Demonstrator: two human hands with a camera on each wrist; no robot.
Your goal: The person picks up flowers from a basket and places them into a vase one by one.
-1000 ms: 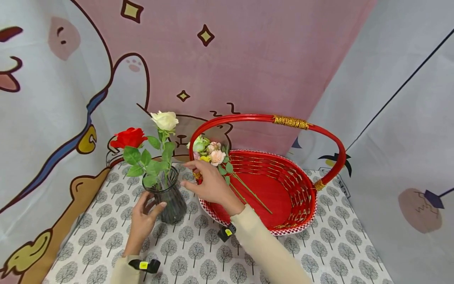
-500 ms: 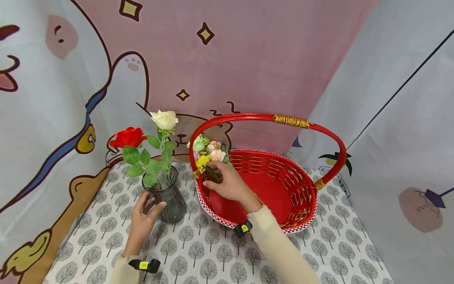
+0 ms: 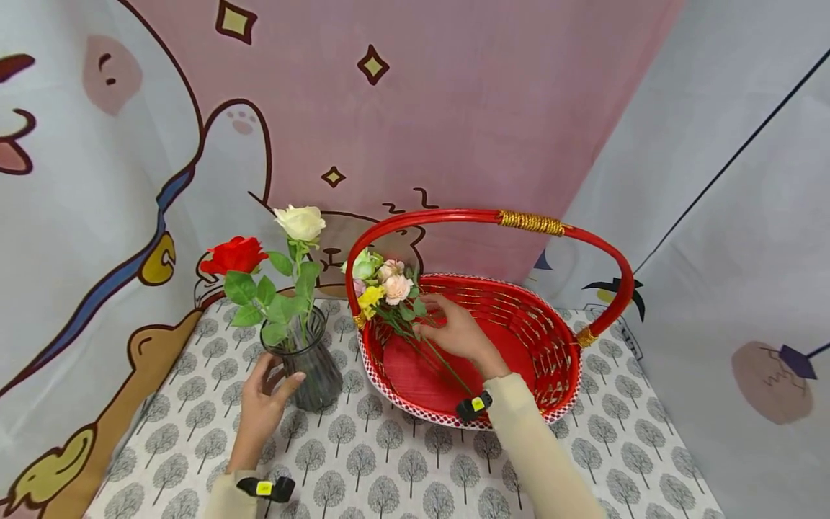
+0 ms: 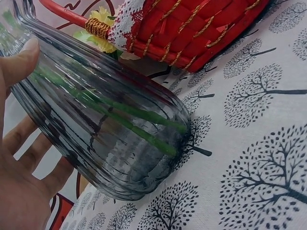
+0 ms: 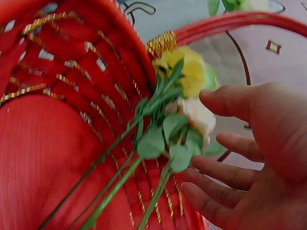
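Note:
My left hand (image 3: 259, 404) holds a grey ribbed glass vase (image 3: 318, 382), thumb on one side and fingers behind, as the left wrist view shows. In the vase stand a red rose (image 3: 235, 255) and a white rose (image 3: 300, 223), their stems visible through the glass. My right hand (image 3: 459, 333) is over the red woven basket (image 3: 554, 364), fingers spread and holding nothing. It hovers beside several flowers lying in the basket: pale pink blooms (image 3: 397, 288), a yellow flower (image 3: 371, 300) and a greenish one (image 3: 365, 264). Their stems (image 5: 117, 184) slant across the basket floor.
The basket's tall red handle (image 3: 447, 216), wrapped in gold cord, arches above the flowers. A tree-print cloth (image 3: 389, 472) covers the table. Cartoon-printed fabric (image 3: 506, 108) hangs behind and on both sides.
My right hand has moved right, from beside the vase mouth, past the yellow flower, to over the basket's stems. My left hand has stayed at the vase.

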